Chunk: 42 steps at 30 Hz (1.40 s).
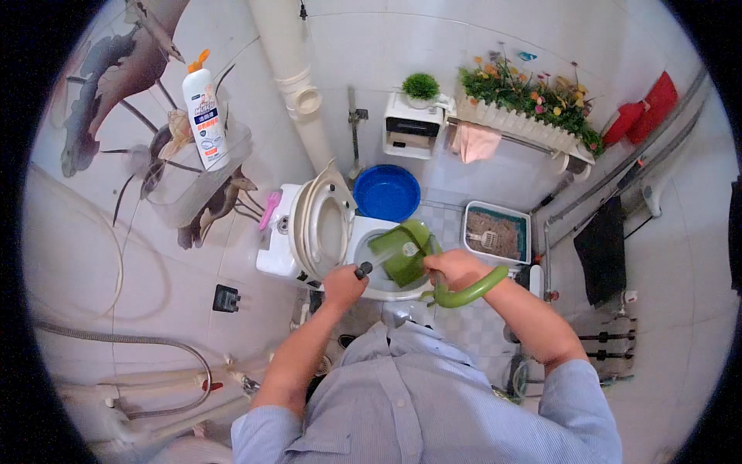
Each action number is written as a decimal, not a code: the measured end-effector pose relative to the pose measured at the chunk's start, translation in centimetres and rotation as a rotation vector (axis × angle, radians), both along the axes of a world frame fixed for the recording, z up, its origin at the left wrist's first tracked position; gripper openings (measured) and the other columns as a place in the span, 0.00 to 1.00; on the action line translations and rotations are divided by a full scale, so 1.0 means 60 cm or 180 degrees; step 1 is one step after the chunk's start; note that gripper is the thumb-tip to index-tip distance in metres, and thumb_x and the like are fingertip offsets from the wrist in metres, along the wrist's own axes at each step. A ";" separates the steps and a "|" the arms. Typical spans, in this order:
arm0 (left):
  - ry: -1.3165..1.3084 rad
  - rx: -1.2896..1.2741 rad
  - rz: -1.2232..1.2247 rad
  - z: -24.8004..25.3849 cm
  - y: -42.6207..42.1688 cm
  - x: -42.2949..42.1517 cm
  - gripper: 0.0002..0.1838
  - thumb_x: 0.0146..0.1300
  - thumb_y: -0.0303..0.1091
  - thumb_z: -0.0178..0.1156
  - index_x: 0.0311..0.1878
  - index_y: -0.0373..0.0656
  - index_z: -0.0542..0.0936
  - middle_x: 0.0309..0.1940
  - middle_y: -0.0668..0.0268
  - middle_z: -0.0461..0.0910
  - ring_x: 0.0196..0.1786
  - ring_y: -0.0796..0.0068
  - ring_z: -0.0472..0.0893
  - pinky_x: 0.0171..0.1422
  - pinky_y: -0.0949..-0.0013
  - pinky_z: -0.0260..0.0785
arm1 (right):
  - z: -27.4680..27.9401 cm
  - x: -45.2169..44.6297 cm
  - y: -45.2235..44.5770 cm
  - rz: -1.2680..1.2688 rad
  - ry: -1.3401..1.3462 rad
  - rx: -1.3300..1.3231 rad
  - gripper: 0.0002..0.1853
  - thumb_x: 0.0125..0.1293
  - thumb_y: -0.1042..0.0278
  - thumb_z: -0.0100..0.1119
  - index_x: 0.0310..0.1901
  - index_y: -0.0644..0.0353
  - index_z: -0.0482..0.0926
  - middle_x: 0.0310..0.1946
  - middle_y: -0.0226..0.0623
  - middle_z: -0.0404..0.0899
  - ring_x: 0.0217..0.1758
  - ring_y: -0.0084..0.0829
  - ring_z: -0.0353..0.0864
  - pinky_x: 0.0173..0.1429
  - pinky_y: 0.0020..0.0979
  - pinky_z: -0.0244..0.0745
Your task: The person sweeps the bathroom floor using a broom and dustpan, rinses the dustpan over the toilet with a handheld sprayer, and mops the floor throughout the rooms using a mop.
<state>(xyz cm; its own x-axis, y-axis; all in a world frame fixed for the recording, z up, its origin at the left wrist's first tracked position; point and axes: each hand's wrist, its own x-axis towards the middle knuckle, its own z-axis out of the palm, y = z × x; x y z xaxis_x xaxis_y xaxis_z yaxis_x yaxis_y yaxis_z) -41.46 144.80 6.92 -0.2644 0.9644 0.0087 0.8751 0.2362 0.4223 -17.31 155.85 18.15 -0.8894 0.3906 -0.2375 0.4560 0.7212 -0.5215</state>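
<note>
While gripping a dark spray nozzle in the left hand and a green dustpan by its handle in the right hand, apparently rinsing the dustpan over the toilet bowl. Next, probably: work nozzle across it, then tilt to drain.

The green pan partly hides the toilet.

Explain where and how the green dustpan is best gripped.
The dustpan is probably best gripped by its curved handle, from the person's right: that rounded tube sticks out on that side, while the wide end lies over the toilet, where water sprays onto it.
</note>
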 end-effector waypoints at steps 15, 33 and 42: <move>-0.0497 0.0058 0.0268 -0.024 0.025 0.010 0.12 0.42 0.41 0.60 0.23 0.41 0.78 0.24 0.53 0.77 0.32 0.50 0.76 0.40 0.52 0.67 | -0.025 0.040 0.045 -0.0378 0.0106 0.0113 0.10 0.51 0.65 0.52 0.36 0.55 0.71 0.28 0.46 0.77 0.33 0.48 0.77 0.35 0.43 0.71; -0.0130 -0.0577 0.0150 -0.007 0.013 -0.019 0.16 0.45 0.44 0.61 0.31 0.42 0.79 0.29 0.53 0.78 0.35 0.52 0.78 0.41 0.54 0.69 | -0.019 0.020 0.035 -0.0049 0.0050 0.0029 0.14 0.45 0.67 0.58 0.37 0.55 0.71 0.31 0.45 0.77 0.36 0.48 0.77 0.37 0.43 0.71; 0.0311 -0.0584 0.0173 -0.014 0.004 -0.039 0.11 0.45 0.38 0.56 0.27 0.40 0.80 0.27 0.54 0.79 0.33 0.54 0.79 0.40 0.55 0.71 | -0.016 0.007 0.017 -0.0060 -0.0245 0.0323 0.13 0.46 0.70 0.54 0.36 0.58 0.70 0.31 0.45 0.76 0.36 0.49 0.77 0.37 0.45 0.71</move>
<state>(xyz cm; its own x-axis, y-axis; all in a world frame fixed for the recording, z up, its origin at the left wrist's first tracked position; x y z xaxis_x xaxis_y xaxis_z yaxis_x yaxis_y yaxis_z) -43.79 145.05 6.07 -0.3226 0.9365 -0.1377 0.8937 0.3493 0.2816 -16.91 156.85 17.19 -0.8623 0.4326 -0.2633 0.5059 0.7593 -0.4092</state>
